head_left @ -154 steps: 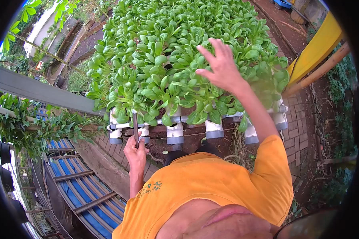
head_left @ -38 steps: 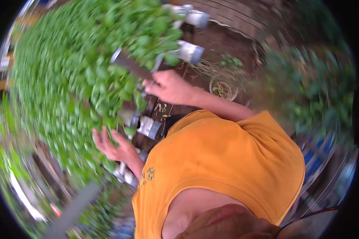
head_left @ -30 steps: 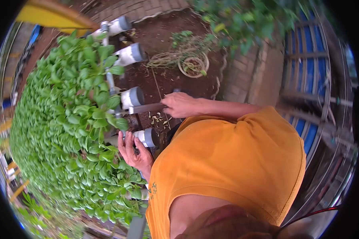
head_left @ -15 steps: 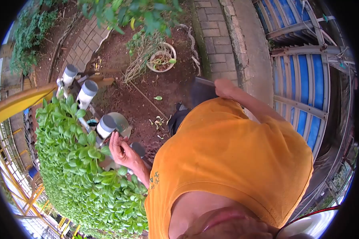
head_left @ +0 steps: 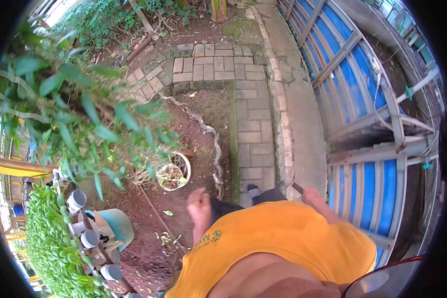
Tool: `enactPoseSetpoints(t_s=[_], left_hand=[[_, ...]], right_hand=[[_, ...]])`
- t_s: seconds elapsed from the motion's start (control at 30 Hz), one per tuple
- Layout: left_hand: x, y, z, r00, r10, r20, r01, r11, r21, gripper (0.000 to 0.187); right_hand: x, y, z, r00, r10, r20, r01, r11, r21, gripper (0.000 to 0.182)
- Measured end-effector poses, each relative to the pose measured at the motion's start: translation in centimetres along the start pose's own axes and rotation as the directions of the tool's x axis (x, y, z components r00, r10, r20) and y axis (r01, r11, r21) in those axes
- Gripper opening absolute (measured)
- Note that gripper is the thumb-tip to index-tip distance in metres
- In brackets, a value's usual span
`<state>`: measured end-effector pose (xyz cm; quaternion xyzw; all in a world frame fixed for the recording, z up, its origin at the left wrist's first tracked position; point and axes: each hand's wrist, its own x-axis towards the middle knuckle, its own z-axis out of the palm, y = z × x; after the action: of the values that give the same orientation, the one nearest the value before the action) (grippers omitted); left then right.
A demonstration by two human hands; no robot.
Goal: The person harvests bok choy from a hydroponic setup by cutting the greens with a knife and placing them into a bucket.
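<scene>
My right hand (head_left: pixel 311 195) is closed on a dark, narrow, flat thing (head_left: pixel 297 188). Only a short piece of it shows ahead of the fingers, over the concrete strip; its kind cannot be made out. My left hand (head_left: pixel 199 204) hangs over the soil in front of my orange shirt (head_left: pixel 278 233), fingers curled in and nothing visible in them. Nearest to it is a round white pot (head_left: pixel 187 171) with dry stems and a few leaves. One dark shoe (head_left: pixel 253 189) shows on the brick path.
A brick path (head_left: pixel 253 119) leads ahead, with a concrete strip (head_left: pixel 305 129) and blue-panelled frames (head_left: pixel 367 191) on the right. On the left are dense leafy seedlings (head_left: pixel 49 233), white pipes with grey caps (head_left: pixel 90 239), a pale green bucket (head_left: pixel 124 228) and overhanging leaves (head_left: pixel 84 109).
My view and body have turned away from the seedlings toward the brick path. My left hand has come away from the capped pipes, its fingers now curled. My right hand still holds the dark thing.
</scene>
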<state>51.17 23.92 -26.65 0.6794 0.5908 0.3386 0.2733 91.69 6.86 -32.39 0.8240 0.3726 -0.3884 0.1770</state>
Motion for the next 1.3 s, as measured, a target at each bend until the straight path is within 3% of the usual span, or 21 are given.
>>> enactPoseSetpoints(t_s=[0.03, 0.13, 0.23, 0.27, 0.3, 0.43, 0.53, 0.7, 0.83, 0.93, 1.03, 1.07, 1.17, 1.2, 1.27, 1.3], left_hand=[[0.6, 2.5, 3.4, 0.998, 0.006, 0.067, 0.003, 0.991, -0.132, 0.021], [1.8, 7.4, 8.3, 0.904, -0.060, 0.423, 0.121, 0.986, -0.118, 0.023], [4.9, 5.1, 11.7, 0.855, 0.021, 0.518, -0.007, 1.000, -0.029, 0.024], [6.7, 5.1, 11.8, 0.853, 0.015, 0.522, -0.006, 1.000, -0.020, 0.025], [8.7, 5.9, 11.4, 0.869, 0.016, 0.495, -0.076, 0.992, 0.102, 0.026], [16.4, 6.2, 12.4, 0.885, -0.125, 0.449, 0.007, 0.967, 0.255, 0.028], [23.1, 6.6, 14.7, 0.878, -0.104, 0.467, -0.003, 0.975, 0.224, 0.028], [34.6, 8.5, 19.3, 0.949, -0.033, 0.313, -0.006, 0.992, 0.123, 0.026], [42.8, 10.4, 21.8, 0.933, -0.159, 0.323, 0.100, 0.977, 0.191, 0.026], [49.2, 11.2, 25.1, 0.963, -0.050, 0.263, 0.026, 0.995, 0.092, 0.028], [55.6, 11.5, 28.2, 0.961, -0.069, 0.268, 0.046, 0.995, 0.090, 0.029], [57.7, 11.7, 28.4, 0.958, -0.098, 0.270, 0.077, 0.993, 0.087, 0.030], [61.9, 9.3, 29.9, 0.938, -0.272, 0.216, 0.241, 0.957, 0.160, 0.031], [62.4, 7.5, 30.7, 0.909, -0.372, 0.187, 0.339, 0.922, 0.186, 0.033], [62.3, 5.6, 31.6, 0.759, -0.646, 0.080, 0.605, 0.745, 0.279, 0.033], [62.0, 5.1, 32.0, 0.640, -0.766, 0.066, 0.694, 0.612, 0.379, 0.029]], right_hand=[[0.6, 1.5, -1.4, 0.999, 0.038, -0.025, -0.036, 0.997, 0.065, 0.027], [4.0, 3.0, -5.2, 0.996, 0.090, -0.028, -0.083, 0.978, 0.190, 0.029], [7.7, 0.2, -8.7, 0.996, 0.040, -0.075, -0.024, 0.979, 0.204, 0.029], [8.8, -1.0, -10.2, 0.995, 0.007, -0.104, 0.012, 0.984, 0.180, 0.029], [10.3, -2.4, -11.8, 0.994, -0.053, -0.091, 0.069, 0.983, 0.171, 0.029], [18.8, -8.6, -19.1, 0.932, -0.328, -0.157, 0.344, 0.934, 0.094, 0.028], [20.2, -13.2, -27.2, 0.873, -0.449, -0.192, 0.472, 0.877, 0.095, 0.026], [26.5, -14.9, -37.1, 0.942, -0.324, -0.083, 0.314, 0.942, -0.120, 0.028], [32.5, -14.5, -43.7, 0.969, -0.234, -0.081, 0.204, 0.941, -0.271, 0.031], [35.5, -17.1, -50.4, 0.990, -0.138, 0.000, 0.137, 0.982, -0.129, 0.033], [41.7, -19.8, -55.3, 0.983, -0.169, -0.077, 0.151, 0.968, -0.198, 0.033], [44.5, -20.8, -57.4, 0.961, -0.276, -0.009, 0.263, 0.923, -0.280, 0.032], [51.3, -26.5, -65.2, 0.927, -0.364, 0.093, 0.375, 0.876, -0.304, 0.033], [52.4, -29.6, -68.1, 0.935, -0.348, 0.065, 0.349, 0.874, -0.339, 0.032], [54.6, -35.5, -73.4, 0.901, -0.430, 0.047, 0.404, 0.796, -0.451, 0.031], [55.7, -38.5, -75.8, 0.877, -0.477, 0.049, 0.434, 0.745, -0.506, 0.031]])
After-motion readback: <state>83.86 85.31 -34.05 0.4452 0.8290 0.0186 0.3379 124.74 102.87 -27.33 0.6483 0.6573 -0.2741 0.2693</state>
